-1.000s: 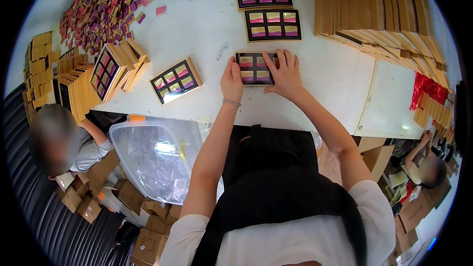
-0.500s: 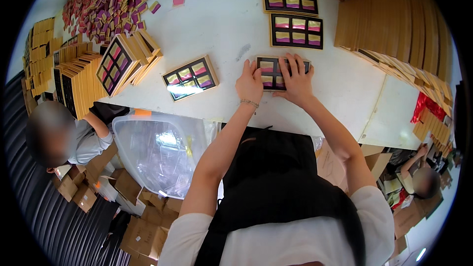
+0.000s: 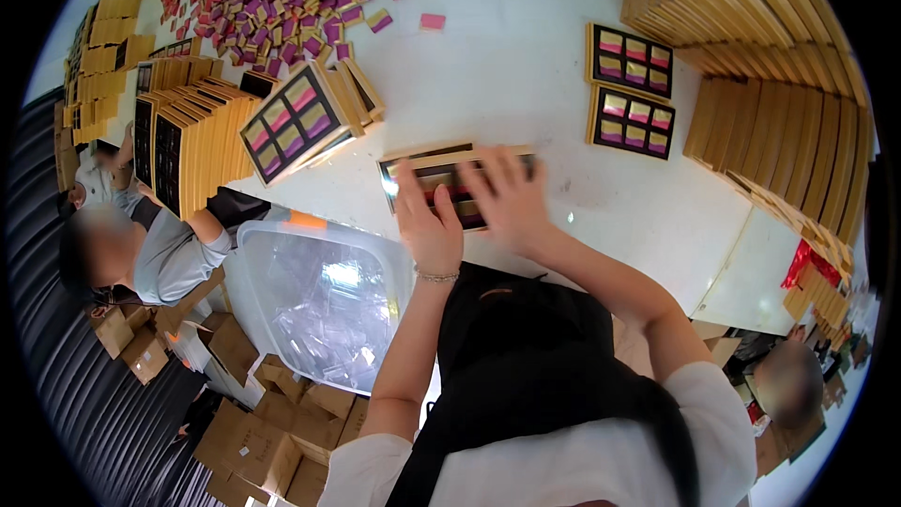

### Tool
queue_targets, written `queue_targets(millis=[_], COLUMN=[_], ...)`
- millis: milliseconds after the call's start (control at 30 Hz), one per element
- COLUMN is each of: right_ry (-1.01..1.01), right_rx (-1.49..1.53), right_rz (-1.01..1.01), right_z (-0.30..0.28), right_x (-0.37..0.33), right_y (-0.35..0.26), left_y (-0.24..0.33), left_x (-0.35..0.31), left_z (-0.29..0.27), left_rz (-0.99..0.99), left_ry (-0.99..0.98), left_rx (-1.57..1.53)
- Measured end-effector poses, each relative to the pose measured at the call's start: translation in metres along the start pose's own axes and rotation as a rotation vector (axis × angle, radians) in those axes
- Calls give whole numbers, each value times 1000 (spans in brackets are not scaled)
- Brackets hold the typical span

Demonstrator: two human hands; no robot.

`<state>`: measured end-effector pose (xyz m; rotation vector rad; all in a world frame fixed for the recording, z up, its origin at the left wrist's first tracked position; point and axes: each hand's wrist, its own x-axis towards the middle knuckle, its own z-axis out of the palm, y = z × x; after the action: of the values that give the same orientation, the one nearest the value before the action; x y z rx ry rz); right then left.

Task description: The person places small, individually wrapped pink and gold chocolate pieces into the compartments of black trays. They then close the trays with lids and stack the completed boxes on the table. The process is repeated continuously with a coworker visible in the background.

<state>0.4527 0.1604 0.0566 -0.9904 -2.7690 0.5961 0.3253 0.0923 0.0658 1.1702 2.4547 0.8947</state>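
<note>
A shallow wooden-edged box (image 3: 460, 178) with a black divided insert lies tilted between my hands, close to the table's near edge. My left hand (image 3: 432, 230) grips its left end, thumb stretched along the front. Across its right part reach the fingers of my right hand (image 3: 511, 197), blurred by motion. The front box partly covers another black-faced box (image 3: 399, 169), whose corner and back edge show behind it. My fingers hide most of the compartments. Two filled boxes, one farther (image 3: 631, 61) and one nearer (image 3: 633, 122), lie at the right with pink, gold and purple pieces inside.
Small pink, purple and gold packets (image 3: 282, 9) are heaped at the far left. Leaning filled boxes (image 3: 291, 122) stand left of my hands, tall box stacks (image 3: 779, 131) at right. Below the edge sits a clear plastic bin (image 3: 324, 310). Co-workers (image 3: 178, 253) are at both sides.
My hands have moved left with the box, bringing it over the box that lay there. The view has shifted, so the table's things appear farther right and lower.
</note>
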Motion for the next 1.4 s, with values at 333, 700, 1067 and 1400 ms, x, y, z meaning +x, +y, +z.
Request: queue_targets(millis=[333,700,1067,1400], right_ry=[-60,240,-415,-34], right_rx=[-287,857,814,-51], right_rz=[-37,396,791,720], right_z=[19,-96,-77,-14], right_x=[236,-21,-270,-320], right_y=[149,138,255,190], left_y=[-74,72,47,-18], left_x=[23,13,-2,-74], left_z=[40,186,212,148], left_rz=[72,-8,217,80], left_ry=[2,-481,-191,-181], left_rx=[582,-490,-314,-239])
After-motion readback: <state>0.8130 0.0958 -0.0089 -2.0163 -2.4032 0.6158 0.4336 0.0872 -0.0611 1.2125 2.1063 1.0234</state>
